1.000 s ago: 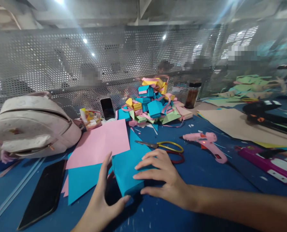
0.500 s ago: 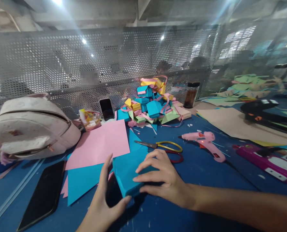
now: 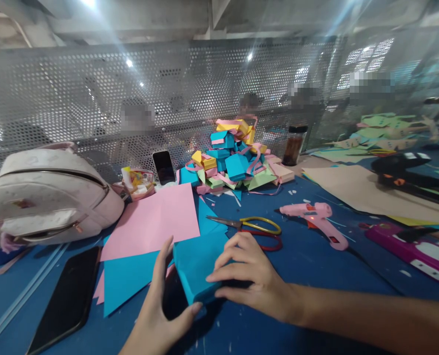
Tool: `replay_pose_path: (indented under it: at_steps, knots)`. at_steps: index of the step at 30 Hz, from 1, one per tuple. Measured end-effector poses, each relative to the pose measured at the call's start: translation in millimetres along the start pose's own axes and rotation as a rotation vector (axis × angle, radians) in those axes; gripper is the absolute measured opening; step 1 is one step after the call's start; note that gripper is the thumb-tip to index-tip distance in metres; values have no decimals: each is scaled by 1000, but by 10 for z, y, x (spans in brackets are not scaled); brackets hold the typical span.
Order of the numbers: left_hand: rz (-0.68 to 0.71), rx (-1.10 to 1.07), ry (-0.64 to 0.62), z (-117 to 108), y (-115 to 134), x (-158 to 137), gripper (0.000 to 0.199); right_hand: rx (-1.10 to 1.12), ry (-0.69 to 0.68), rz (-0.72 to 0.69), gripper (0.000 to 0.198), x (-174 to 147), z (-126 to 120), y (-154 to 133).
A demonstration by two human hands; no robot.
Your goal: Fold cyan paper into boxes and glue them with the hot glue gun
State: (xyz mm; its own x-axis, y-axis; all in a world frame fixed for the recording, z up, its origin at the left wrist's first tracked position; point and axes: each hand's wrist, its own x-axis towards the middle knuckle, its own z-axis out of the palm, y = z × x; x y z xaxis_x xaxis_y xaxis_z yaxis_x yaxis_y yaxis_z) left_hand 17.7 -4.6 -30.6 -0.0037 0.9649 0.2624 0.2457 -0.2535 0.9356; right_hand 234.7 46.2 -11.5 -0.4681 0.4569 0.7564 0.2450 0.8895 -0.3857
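Observation:
A blue paper box (image 3: 197, 264) sits tilted on the table in front of me. My right hand (image 3: 249, 276) grips its right side, fingers over the top and thumb low on the near side. Around the box's left side, my left hand (image 3: 164, 291) is spread, its thumb at the near corner and a dark gap between palm and box. Just behind lie scissors (image 3: 241, 225) with one yellow and one red handle loop. Pink paper (image 3: 155, 222) and blue paper sheets (image 3: 125, 281) lie left of the box.
A pile of folded paper boxes (image 3: 236, 165) stands at the back, near a lidded bottle (image 3: 294, 146). On the right are a corded pink glue gun (image 3: 317, 219) and a purple power strip (image 3: 408, 251). A white backpack (image 3: 53, 197) and a black phone (image 3: 66, 301) are left.
My right hand has shifted slightly to the right along the box, its fingers drawn in a little. The left hand and box have hardly moved.

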Motion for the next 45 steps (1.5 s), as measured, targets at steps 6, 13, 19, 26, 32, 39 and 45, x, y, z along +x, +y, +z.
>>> replay_pose_path:
  at_steps: [6,13,19,26,32,39,45]
  knots:
    - [-70,-53,-51,-16,5,25,91,83,-20,40,10,-4,7,27]
    - [-51,-53,-43,-17,-40,29,90,94,-35,42,10,-4,17,46]
    - [-43,-28,-40,-22,-50,28,89,101,-68,23,15,-2,24,49]
    - [-18,-15,-43,-18,-38,30,87,87,-125,-42,22,-18,25,35]
    - [-19,-2,-88,-64,-63,35,87,62,-161,-65,23,-13,25,9]
    - [39,84,-132,-109,-68,34,84,62,-173,-65,22,-25,21,4]
    - [45,94,-124,-96,-53,32,82,56,-178,-67,23,-25,24,2]
